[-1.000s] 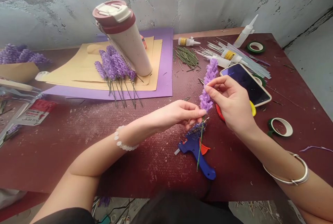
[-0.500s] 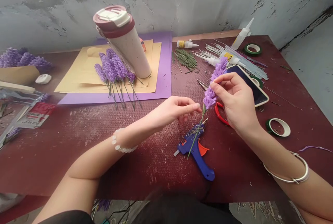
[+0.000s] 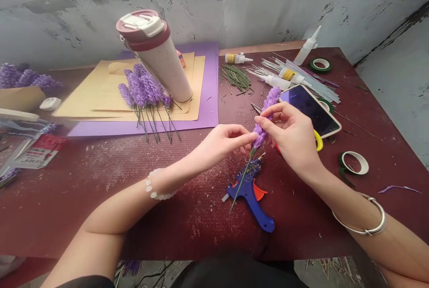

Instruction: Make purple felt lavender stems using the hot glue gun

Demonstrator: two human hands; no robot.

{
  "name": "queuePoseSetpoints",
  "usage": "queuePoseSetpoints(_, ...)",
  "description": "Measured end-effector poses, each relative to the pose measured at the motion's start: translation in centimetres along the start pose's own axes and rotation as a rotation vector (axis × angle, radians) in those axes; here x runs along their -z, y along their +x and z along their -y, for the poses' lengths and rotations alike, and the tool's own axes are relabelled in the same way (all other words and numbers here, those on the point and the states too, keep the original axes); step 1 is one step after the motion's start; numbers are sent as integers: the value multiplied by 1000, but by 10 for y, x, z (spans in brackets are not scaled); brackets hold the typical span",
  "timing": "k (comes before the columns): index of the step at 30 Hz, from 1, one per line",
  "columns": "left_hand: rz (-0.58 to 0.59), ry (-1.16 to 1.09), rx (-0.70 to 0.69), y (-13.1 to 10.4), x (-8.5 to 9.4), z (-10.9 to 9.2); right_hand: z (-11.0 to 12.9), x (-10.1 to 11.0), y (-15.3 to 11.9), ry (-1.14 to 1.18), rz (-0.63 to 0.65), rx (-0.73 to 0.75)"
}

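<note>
A purple artificial lavender stem (image 3: 272,96) is held tilted between my hands, its thin green stalk slanting down to the left. My right hand (image 3: 291,132) pinches the blossom part around its middle. At the lower end of the blossoms, my left hand (image 3: 231,139) closes thumb and fingers on the same flower. Beneath the stalk lies a blue hot glue gun (image 3: 252,198) with an orange trigger. Scissors, mostly covered by my right hand, show a yellow handle (image 3: 318,140) and a blade tip.
A tumbler (image 3: 164,64) and several lavender stems (image 3: 144,89) rest on yellow and purple paper (image 3: 100,129). To the right are a tablet (image 3: 311,109), glue bottles (image 3: 306,51), green tape rolls (image 3: 355,163) and wires. Green stalks (image 3: 237,77) lie behind.
The flower and my right hand have moved slightly left and down. My left hand, earlier at the stalk just below the blossoms, now grips the blossoms' lower end.
</note>
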State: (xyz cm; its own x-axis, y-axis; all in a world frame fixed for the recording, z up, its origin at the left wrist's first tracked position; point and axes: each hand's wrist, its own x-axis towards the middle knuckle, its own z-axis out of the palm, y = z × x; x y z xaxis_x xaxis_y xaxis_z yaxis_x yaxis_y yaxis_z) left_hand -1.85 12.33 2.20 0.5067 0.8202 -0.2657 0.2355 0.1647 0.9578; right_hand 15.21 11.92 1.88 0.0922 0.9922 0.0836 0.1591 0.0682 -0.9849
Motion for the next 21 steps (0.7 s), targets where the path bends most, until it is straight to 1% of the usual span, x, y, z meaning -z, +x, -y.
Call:
queuePoseSetpoints(3,-93,208,-43,-1,2,-2,0,1,0,-40,-26,13)
queuePoseSetpoints(5,-82,250,-47,-2,4,-4,0,3,2,-58,-39,20)
queuePoseSetpoints(9,35,175,-29,-3,6,-5,0,5,5,-74,-65,-5)
queuePoseSetpoints(12,97,148,-7,-3,6,-3,3,5,5,-90,-96,-21)
queuePoseSetpoints(14,141,85,15,-3,6,-2,4,5,4,-96,-108,-23)
queuePoseSetpoints(17,212,-62,82,-2,6,0,4,5,3,-109,-117,-12)
queuePoseSetpoints(21,258,-193,174,-2,7,2,3,4,2,-101,-141,13)
